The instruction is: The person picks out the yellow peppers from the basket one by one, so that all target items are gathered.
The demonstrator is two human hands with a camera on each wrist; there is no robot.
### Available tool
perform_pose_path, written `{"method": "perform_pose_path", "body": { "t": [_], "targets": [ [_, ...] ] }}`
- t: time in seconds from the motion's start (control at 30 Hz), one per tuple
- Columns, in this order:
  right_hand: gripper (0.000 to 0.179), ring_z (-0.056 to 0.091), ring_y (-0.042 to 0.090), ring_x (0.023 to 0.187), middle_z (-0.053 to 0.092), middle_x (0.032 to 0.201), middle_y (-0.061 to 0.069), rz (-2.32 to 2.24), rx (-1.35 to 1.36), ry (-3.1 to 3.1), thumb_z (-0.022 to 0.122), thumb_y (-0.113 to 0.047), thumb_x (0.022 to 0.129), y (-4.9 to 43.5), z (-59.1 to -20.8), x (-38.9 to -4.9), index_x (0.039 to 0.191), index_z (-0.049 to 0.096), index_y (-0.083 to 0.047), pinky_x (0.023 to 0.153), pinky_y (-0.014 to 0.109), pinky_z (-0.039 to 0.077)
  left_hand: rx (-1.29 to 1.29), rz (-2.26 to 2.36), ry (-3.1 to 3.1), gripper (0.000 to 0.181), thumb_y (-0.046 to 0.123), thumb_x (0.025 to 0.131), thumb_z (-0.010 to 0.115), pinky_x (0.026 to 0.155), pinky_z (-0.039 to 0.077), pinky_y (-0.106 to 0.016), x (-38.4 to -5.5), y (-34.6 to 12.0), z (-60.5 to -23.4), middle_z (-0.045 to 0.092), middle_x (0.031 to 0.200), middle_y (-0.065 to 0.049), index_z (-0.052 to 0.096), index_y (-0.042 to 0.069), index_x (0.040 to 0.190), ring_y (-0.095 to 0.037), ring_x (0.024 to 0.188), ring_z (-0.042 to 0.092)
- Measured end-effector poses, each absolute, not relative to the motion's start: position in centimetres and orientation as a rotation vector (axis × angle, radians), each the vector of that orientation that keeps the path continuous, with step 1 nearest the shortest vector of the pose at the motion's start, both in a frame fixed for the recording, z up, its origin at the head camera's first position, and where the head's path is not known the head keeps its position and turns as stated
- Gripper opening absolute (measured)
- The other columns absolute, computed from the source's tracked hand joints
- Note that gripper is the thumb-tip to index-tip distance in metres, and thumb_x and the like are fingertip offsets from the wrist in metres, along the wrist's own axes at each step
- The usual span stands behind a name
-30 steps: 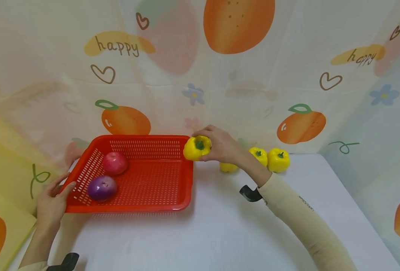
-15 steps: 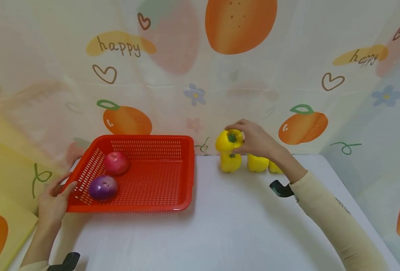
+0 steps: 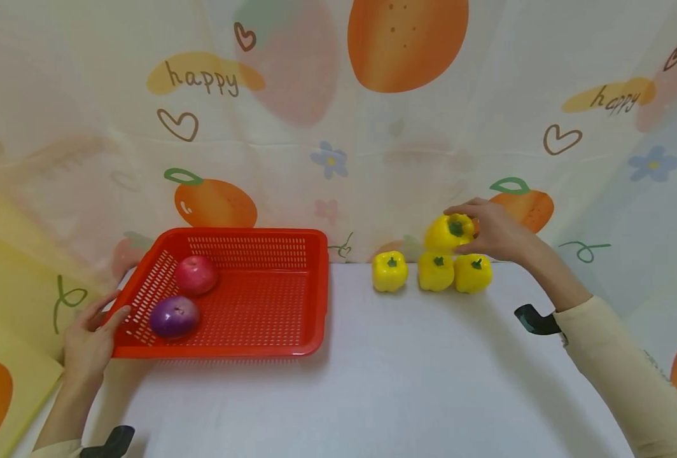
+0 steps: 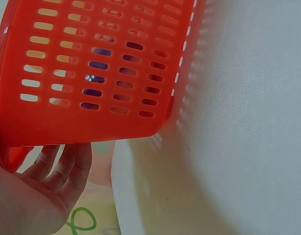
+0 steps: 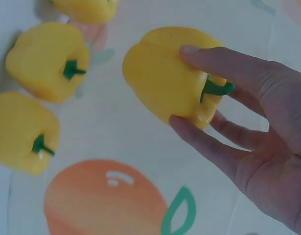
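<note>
In the head view my right hand [image 3: 495, 232] holds a yellow bell pepper [image 3: 447, 234] by its stem end, raised above a row of other yellow peppers. The right wrist view shows thumb and fingers pinching this bell pepper [image 5: 165, 73] around its green stem. At the left, my left hand [image 3: 89, 337] grips the rim of a red plastic basket [image 3: 218, 351]. A red apple-like fruit [image 3: 196, 275] and a round purple vegetable [image 3: 174, 317] lie inside the basket's left part. From the left wrist, curled fingers [image 4: 77, 171] show under the basket's rim, beside its slotted wall [image 4: 81, 125].
A yellow pepper [image 3: 389, 271] stands alone right of the basket. Two more, a middle pepper [image 3: 436, 272] and a right-hand pepper [image 3: 473, 274], stand side by side on the white table [image 3: 384, 375]. A printed cloth [image 3: 293, 172] hangs close behind them.
My right hand has carried the held pepper rightward from the basket's right rim, past the single pepper, to above the right-hand pair. My left hand and the basket have stayed put.
</note>
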State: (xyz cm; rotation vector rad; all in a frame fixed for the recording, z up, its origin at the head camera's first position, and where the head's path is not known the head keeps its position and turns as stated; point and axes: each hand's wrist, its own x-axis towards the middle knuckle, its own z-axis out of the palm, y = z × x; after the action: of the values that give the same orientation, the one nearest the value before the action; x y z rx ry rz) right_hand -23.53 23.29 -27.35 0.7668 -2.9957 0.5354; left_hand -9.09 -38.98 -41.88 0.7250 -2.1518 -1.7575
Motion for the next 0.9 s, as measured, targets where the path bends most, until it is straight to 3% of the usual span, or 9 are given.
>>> {"method": "perform_pose_path", "body": {
  "t": [0.27,0.43,0.9],
  "targets": [
    [0.063,0.054,0.038,0.107,0.057,0.127,0.022,0.589,0.776,-2.996,0.086,-0.011,0.074,28.0,-27.5,-23.5,0.129,0.059,0.0,0.086,0.056,0.052,0.695,-1.829,-2.089,0.048,0.025,0.091,0.07,0.056,0.051,-0.012,-9.1,-38.9,-41.9,0.06,0.08,0.026,0.058,0.028,0.138,0.006,0.068,0.058],
    [0.065,0.053,0.042,0.113,0.057,0.131,0.02,0.673,0.733,-3.024,0.087,-0.013,0.073,30.7,-28.1,-23.9,0.13,0.059,-0.002,0.091,0.063,0.045,0.692,-1.844,-2.072,0.048,0.024,0.091,0.071,0.055,0.051,-0.013,-9.0,-38.9,-41.9,0.061,0.078,0.025,0.059,0.029,0.137,0.005,0.066,0.058],
    [0.066,0.053,0.045,0.11,0.055,0.128,0.028,0.558,0.699,-3.115,0.084,-0.003,0.075,34.7,-29.5,-25.0,0.132,0.054,0.007,0.09,0.062,0.047,0.692,-1.851,-2.061,0.049,0.022,0.091,0.07,0.056,0.051,-0.013,-9.1,-39.0,-42.0,0.062,0.077,0.023,0.058,0.027,0.138,0.004,0.066,0.06]
  ]
}}
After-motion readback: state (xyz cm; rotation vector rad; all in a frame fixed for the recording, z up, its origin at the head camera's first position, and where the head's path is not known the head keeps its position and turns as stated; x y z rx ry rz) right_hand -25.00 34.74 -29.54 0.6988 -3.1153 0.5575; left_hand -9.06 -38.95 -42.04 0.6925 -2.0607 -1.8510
